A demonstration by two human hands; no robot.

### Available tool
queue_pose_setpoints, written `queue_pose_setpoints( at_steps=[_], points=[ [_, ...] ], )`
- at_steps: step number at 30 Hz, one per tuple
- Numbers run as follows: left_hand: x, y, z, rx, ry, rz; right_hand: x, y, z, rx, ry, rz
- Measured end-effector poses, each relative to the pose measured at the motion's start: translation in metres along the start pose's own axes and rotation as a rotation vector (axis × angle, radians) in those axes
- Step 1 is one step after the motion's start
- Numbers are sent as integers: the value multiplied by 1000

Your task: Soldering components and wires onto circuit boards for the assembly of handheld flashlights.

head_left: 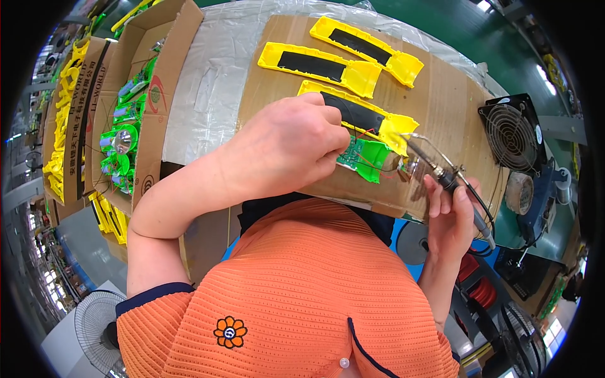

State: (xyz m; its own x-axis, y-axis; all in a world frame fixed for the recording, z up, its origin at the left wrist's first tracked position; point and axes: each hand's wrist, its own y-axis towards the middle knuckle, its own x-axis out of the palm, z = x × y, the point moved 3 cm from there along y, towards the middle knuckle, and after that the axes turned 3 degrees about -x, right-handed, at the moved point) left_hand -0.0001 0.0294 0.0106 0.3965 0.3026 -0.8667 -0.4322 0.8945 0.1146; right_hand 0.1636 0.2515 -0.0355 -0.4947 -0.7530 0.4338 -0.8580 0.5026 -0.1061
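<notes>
My left hand (pixel 293 145) is closed over the near side of a yellow plastic housing (pixel 404 126) with a black strip in it; its fingertips and whatever they pinch are hidden. Beside that hand lies a green plastic lamp part (pixel 375 157) with a small green circuit board (pixel 348 156) and thin red and dark wires. My right hand (pixel 455 205) grips a soldering iron (pixel 449 181), with a thin bent metal tube fixed alongside it. The iron points up and left, toward the wide end of the housing and the lamp part's shiny end.
Two more yellow housings (pixel 362 77) lie farther back on a cardboard sheet (pixel 271 82). At left stands a cardboard box (pixel 165 94) of green lamp parts (pixel 123 142), beside another holding yellow parts (pixel 63 126). A black fan (pixel 513 132) and a blue device (pixel 539 208) stand at right.
</notes>
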Motion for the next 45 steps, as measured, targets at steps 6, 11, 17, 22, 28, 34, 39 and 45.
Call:
queue_pose_setpoints(
  at_steps=[6, 11, 17, 22, 28, 34, 39, 45],
  points=[
    [-26, 7, -6, -70, 88, 81, -18, 6, 9, -6, 157, 81],
    [-10, 11, -21, -95, 455, 109, -18, 6, 9, -27, 243, 96],
    [-21, 6, -11, -37, 642, -151, -16, 6, 14, -29, 274, 81],
    [0, -47, -4, -48, 388, -9, -29, 7, 17, -63, 449, 12],
    [-25, -20, -27, -52, 98, 252, -32, 6, 7, -116, 497, 9],
    [-66, 109, -148, -60, 598, 335, -29, 4, 17, -99, 457, 95],
    [-49, 139, -219, -281, 605, 82, -23, 1, 18, -117, 408, 107],
    [-152, 52, -165, -460, 650, -99, -28, 5, 19, -97, 431, 153]
  ],
)
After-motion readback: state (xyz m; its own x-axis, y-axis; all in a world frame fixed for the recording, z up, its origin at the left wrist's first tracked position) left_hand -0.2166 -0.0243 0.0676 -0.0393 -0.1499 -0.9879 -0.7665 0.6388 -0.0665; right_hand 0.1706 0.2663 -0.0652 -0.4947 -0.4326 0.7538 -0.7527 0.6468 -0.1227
